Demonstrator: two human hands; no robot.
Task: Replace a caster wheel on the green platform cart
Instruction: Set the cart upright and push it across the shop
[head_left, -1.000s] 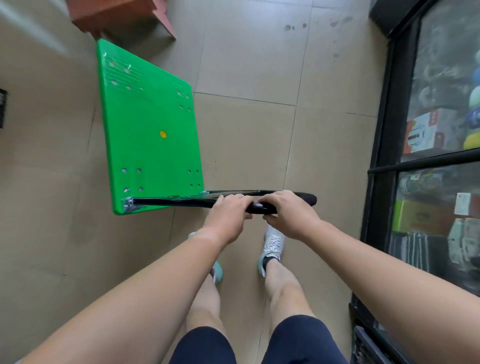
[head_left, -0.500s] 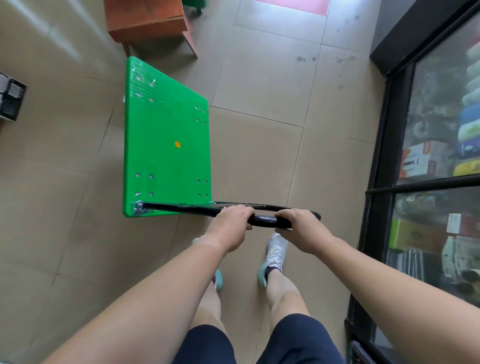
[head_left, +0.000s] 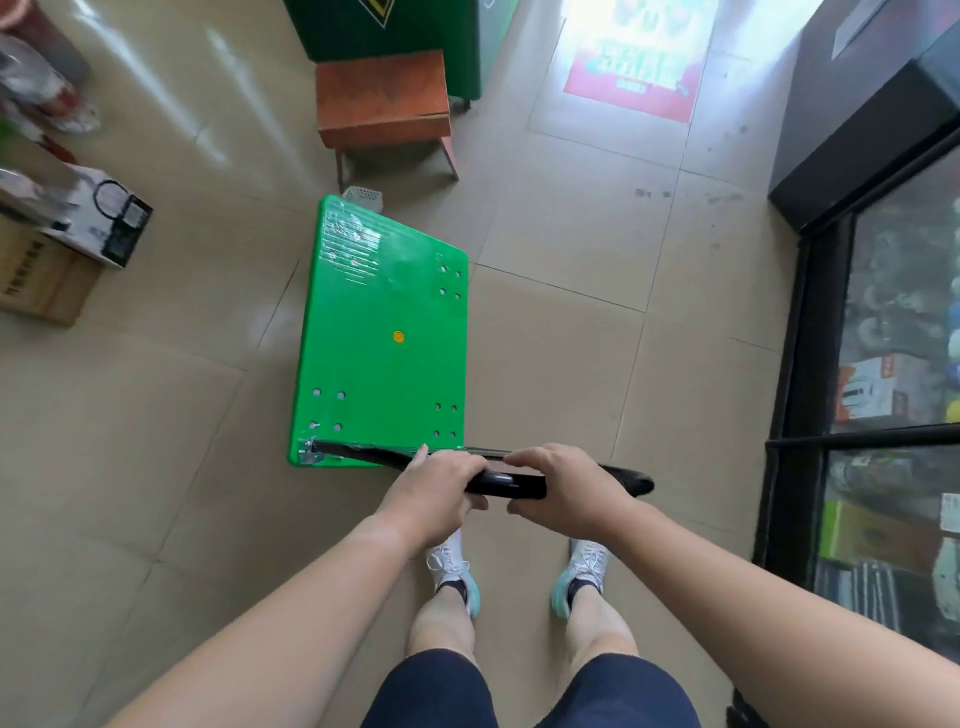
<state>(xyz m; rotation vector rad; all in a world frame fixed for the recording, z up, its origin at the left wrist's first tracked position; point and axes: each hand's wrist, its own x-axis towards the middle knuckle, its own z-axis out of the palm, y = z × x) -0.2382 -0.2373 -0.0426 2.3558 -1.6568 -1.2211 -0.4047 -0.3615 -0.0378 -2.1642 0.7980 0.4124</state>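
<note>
The green platform cart (head_left: 384, 364) stood upright on the tiled floor (head_left: 571, 364), deck uppermost, directly ahead of the person's feet. The left hand (head_left: 434, 493) and the right hand (head_left: 569, 488) each gripped the black handle (head_left: 501, 483) with fingers curled over the bar, close together and with only a short length of bar showing between them. Compared with the views of the preceding second, both hands had kept that grip. The camera view had lifted, so more of the room showed: an orange stool (head_left: 382, 98) just beyond the far edge of the deck, cartons (head_left: 47, 280) at the left, and a glass-fronted cabinet (head_left: 883, 395) at the right. The deck now lay more squarely ahead of the person, and the feet stood apart rather than together. This suggests the cart was being steered into a working position rather than worked on. Groups of four bolt holes (head_left: 445, 420) marked the caster mounts at the deck corners. The casters themselves were hidden under the deck, so their condition could not be judged. In all likelihood no wheel work had begun. The cart would probably need to be tipped or inverted to expose the mounts before any caster could be removed.
</note>
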